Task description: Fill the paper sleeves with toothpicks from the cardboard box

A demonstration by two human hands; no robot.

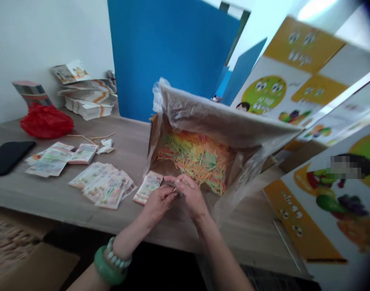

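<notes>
Multicoloured sticks fill the plastic-lined cardboard box lying on its side on the desk, and both hands meet just in front of its mouth. The left hand and right hand are curled narrow, fingertips pinched together on a small packet, too blurred to tell more. Printed packets lie fanned just left of the left hand.

Multicoloured sticks; green bangle

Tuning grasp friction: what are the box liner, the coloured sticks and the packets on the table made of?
Box liner: thin clear plastic film, glossy and crinkled. Coloured sticks: too blurred to tell; matte, possibly plastic or paper. Packets: printed flat sachets, slightly shiny, likely paper or foil laminate. Table: wood-grain, matte, probably laminate.
</notes>
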